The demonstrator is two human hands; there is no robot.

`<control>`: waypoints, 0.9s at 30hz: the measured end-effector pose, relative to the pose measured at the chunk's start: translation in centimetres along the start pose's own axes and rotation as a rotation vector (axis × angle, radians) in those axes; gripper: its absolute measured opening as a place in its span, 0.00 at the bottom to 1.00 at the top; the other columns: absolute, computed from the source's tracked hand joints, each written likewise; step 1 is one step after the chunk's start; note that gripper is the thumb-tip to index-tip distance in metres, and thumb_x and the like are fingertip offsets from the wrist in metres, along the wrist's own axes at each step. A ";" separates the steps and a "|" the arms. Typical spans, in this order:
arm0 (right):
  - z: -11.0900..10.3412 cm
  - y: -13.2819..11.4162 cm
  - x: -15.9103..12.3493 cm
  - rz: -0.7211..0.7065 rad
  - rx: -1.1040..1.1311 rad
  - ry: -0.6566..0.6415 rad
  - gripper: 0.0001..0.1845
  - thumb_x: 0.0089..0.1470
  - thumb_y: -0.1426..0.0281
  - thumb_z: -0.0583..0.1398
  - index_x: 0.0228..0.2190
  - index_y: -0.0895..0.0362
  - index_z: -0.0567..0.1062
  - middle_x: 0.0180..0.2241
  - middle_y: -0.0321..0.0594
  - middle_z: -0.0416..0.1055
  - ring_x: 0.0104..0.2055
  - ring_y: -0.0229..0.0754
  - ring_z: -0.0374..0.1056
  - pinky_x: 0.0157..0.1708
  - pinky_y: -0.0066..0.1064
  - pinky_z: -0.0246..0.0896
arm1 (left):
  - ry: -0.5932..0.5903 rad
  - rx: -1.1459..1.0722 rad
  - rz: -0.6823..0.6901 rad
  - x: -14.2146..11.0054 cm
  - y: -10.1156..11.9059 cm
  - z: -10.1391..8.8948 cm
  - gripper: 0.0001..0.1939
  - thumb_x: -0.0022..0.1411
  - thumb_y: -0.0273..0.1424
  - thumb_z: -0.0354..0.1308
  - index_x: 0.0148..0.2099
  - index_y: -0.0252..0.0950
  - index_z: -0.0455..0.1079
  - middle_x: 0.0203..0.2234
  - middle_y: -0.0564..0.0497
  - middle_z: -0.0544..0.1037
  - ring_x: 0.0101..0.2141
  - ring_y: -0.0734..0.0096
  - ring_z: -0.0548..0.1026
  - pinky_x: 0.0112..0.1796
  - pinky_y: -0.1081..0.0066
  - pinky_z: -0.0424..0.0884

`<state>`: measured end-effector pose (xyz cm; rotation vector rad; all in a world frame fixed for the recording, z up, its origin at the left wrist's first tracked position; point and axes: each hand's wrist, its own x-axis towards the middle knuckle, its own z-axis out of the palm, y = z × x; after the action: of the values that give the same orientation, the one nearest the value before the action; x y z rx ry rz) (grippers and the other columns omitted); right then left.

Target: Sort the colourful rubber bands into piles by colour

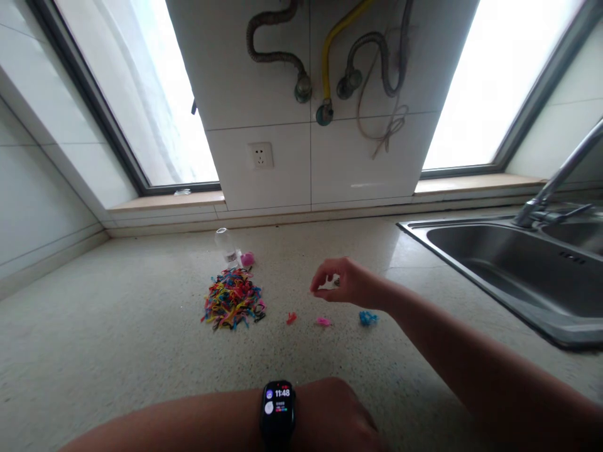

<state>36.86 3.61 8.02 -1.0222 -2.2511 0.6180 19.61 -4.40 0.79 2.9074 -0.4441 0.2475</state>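
A pile of small multicoloured rubber bands (pixel 233 298) lies on the counter. To its right sit a small red clump of bands (pixel 291 318), a pink clump (pixel 323 321) and a larger blue clump (pixel 368 318). My right hand (pixel 342 280) hovers above and behind the pink clump, thumb and fingertips brought together in a pinch; whatever is between them is too small to make out. A little dark clump (pixel 336 282) shows partly behind that hand. Across the bottom, my left hand (pixel 336 411) rests near the counter's front, its fingers hidden from view.
Behind the pile are a clear plastic bottle (pixel 227 248) and a round pink object (pixel 247 258). A steel sink (pixel 490 276) with a faucet (pixel 541 204) occupies the right side. A tiled wall with a socket (pixel 260 156) and hoses rises behind the counter (pixel 141 326).
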 end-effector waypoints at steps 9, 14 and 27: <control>0.5 1.7 -2.2 -0.037 -0.203 -0.204 0.04 0.53 0.69 0.65 0.33 0.55 0.80 0.32 0.38 0.76 0.37 0.39 0.69 0.39 0.30 0.59 | -0.119 -0.014 -0.062 0.3 -0.3 0.4 0.05 0.66 0.31 0.55 0.43 0.39 0.70 0.27 0.55 0.76 0.29 0.73 0.74 0.25 0.70 0.67; 0.8 1.6 -2.8 -0.076 -0.224 -0.246 0.06 0.56 0.65 0.64 0.34 0.54 0.80 0.31 0.38 0.76 0.37 0.39 0.69 0.41 0.30 0.59 | -0.118 0.000 -0.060 0.2 -0.1 0.6 0.05 0.67 0.31 0.55 0.44 0.39 0.70 0.26 0.55 0.76 0.30 0.72 0.74 0.25 0.71 0.67; -0.1 3.7 -2.8 -0.045 -0.320 0.076 0.08 0.58 0.71 0.58 0.35 0.57 0.78 0.30 0.40 0.74 0.34 0.39 0.68 0.38 0.30 0.59 | -0.034 0.145 -0.065 0.0 0.6 0.5 0.09 0.71 0.32 0.48 0.44 0.42 0.70 0.27 0.55 0.75 0.30 0.74 0.73 0.23 0.70 0.62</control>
<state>40.33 3.69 4.95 -1.1211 -2.3451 0.1984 19.46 -5.10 0.43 3.0653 -0.3501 0.2299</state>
